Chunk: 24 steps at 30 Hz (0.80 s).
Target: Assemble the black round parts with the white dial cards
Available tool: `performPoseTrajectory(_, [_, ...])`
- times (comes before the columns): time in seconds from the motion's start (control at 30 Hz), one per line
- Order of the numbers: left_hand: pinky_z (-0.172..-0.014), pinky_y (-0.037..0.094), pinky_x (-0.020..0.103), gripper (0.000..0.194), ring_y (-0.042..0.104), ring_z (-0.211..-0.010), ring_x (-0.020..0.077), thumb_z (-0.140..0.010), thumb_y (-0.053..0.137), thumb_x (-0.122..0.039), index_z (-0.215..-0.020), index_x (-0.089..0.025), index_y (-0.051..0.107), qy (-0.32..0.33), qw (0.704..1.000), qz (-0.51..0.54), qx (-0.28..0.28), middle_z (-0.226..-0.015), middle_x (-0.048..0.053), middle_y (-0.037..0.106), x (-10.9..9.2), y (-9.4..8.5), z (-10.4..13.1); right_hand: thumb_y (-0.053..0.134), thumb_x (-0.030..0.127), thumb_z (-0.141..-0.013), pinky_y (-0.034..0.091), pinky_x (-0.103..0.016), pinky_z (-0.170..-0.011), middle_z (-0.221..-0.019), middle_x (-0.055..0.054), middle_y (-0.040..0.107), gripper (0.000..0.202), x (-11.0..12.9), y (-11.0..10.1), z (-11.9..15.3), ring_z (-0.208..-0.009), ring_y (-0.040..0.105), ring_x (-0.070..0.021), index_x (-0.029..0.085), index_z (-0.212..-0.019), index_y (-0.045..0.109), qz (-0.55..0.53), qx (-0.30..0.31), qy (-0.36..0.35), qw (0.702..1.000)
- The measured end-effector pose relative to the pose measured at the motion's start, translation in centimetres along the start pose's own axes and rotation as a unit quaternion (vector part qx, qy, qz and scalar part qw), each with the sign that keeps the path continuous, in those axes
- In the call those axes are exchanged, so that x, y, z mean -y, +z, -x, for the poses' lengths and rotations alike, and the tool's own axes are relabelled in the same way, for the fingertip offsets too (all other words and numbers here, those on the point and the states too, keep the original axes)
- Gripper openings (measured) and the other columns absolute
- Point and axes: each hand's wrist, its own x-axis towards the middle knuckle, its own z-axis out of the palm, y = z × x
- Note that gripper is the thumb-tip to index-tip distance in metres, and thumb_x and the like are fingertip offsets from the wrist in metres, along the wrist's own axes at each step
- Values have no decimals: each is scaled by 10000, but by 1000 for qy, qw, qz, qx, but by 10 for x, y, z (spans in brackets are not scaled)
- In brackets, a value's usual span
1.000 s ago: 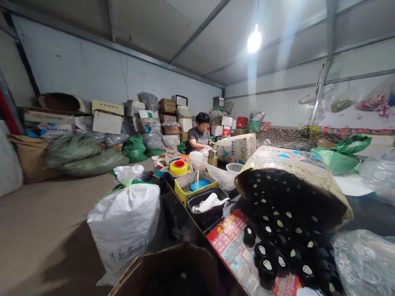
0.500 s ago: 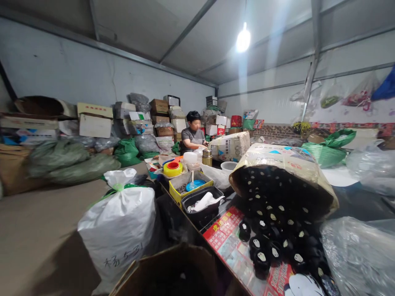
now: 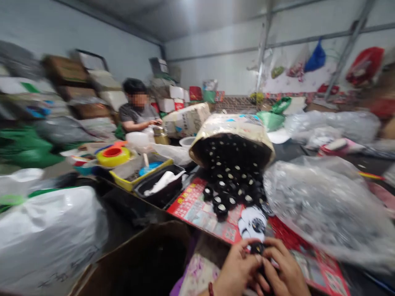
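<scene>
At the table's front edge my left hand (image 3: 237,269) and my right hand (image 3: 284,267) are close together, fingers closed around a small black piece (image 3: 256,247). Fingers cover most of it, and blur hides its detail. Just beyond my fingertips lie flat white discs with black markings (image 3: 251,224). Farther back, many small black round pieces with pale oval spots (image 3: 228,185) spill from a tipped-over carton (image 3: 234,123) onto a red printed sheet (image 3: 185,201).
Right of the pile lies a big clear plastic bag (image 3: 327,209). Left stand a black tray (image 3: 157,185), a yellow-rimmed box (image 3: 123,181) and a yellow tape roll (image 3: 114,156). An open cardboard box (image 3: 138,255) and a white sack (image 3: 52,234) are below. A co-worker (image 3: 138,109) sits beyond.
The view has swung right and downward. Both my hands, out of sight before, now show at the bottom with the small black piece between them.
</scene>
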Motion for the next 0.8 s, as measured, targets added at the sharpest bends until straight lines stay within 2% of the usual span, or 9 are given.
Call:
performPoseTrajectory(0.2, [-375,474,185,455,614,-452,117,-739,661,-246,-1154,-141,507,-4,998,-57,38,-697,27,665,-9,6,5,438,111,-872,457,-279,-826,-1048,-79,550,170,13,-12,-6,-959,568,-170,187,-788,566,-37,8,49,998])
performPoseTrajectory(0.3, [-374,475,182,441,611,-457,112,-755,653,-247,-1161,-144,517,-6,997,-68,42,-708,23,659,-9,5,6,442,77,-858,452,-271,-821,-1033,-74,546,175,14,-15,-6,-952,562,-163,183,-759,540,-51,4,42,998])
performPoseTrajectory(0.47, [-377,484,183,435,611,-467,105,-768,641,-234,-1176,-145,516,-5,996,-72,47,-754,32,659,-7,6,6,449,63,-848,449,-275,-824,-1042,-71,543,169,13,-21,-6,-945,561,-162,185,-771,538,-64,32,30,997])
performPoseTrajectory(0.57, [-372,486,184,429,614,-464,103,-770,639,-235,-1173,-153,515,-3,996,-67,51,-774,26,655,-6,8,6,449,73,-859,442,-265,-813,-1026,-63,544,173,13,-20,-5,-935,560,-156,186,-770,546,-75,17,40,996])
performPoseTrajectory(0.7, [-362,483,179,422,605,-436,102,-773,630,-235,-1164,-152,496,-2,996,-70,49,-698,6,650,-7,10,5,439,92,-870,430,-265,-824,-1044,-56,535,172,14,-13,-1,-957,546,-155,192,-773,540,-86,-10,65,994])
performPoseTrajectory(0.8, [-352,474,175,408,595,-407,104,-779,617,-249,-1152,-146,486,3,995,-85,44,-640,-3,645,-8,11,5,469,101,-831,445,-273,-797,-997,-44,543,119,12,-6,0,-910,547,-156,202,-866,519,-114,-47,123,985])
